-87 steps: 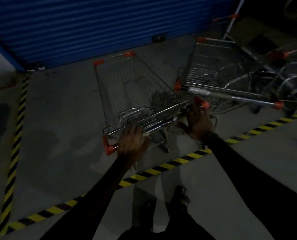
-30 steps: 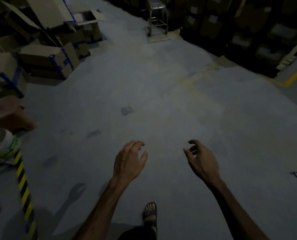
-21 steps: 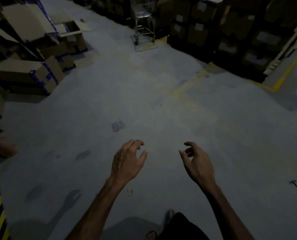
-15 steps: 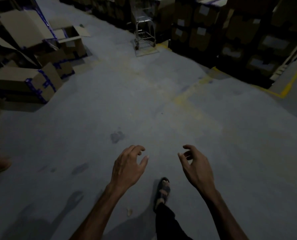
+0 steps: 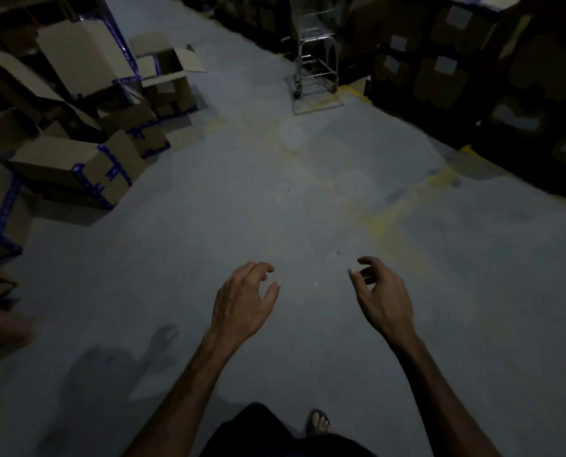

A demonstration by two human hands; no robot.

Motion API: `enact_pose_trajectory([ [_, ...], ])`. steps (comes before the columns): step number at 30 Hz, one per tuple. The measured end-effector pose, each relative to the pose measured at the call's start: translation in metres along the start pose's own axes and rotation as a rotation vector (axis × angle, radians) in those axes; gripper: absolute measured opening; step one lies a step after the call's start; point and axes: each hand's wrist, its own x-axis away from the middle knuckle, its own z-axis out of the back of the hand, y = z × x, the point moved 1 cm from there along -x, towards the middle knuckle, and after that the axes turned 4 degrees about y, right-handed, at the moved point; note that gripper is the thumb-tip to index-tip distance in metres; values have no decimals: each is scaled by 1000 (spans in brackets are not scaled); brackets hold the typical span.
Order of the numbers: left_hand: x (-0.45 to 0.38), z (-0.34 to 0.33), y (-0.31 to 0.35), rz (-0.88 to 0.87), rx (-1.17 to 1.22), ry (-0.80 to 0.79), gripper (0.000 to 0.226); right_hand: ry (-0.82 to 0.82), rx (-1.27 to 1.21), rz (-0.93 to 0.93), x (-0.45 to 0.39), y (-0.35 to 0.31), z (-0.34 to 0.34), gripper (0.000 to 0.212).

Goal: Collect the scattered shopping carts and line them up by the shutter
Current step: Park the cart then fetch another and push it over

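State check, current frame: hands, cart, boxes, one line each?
left hand: empty, fingers curled, held out over the floor
right hand: empty, fingers curled, held out over the floor
metal wire shopping cart: upright, far ahead by the dark stacked shelves, untouched
open brown cardboard box: flaps up
blue-taped brown cardboard box: closed, tipped askew

A single wide-angle view from the person's head looks forward and steeply down over the dim grey concrete floor [image 5: 275, 199]. Both bare forearms reach in from the bottom edge, closest to the lens. Farther off, brown cardboard boxes with blue tape [image 5: 87, 169] fill the upper left, dark stacked cartons [image 5: 456, 61] the upper right, and a wire shopping cart [image 5: 314, 61] stands far ahead at top centre. Edges bend.
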Motion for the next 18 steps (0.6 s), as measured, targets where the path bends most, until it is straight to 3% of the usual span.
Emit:
enact_pose_trajectory([
  [8,-136,-63,-53,91,29,-77,23,-68,21,-24,-147,-7,-64,40],
  [18,-424,-117,-97,4,45,-93,25,-32,72,-60,-396,-69,-126,38],
])
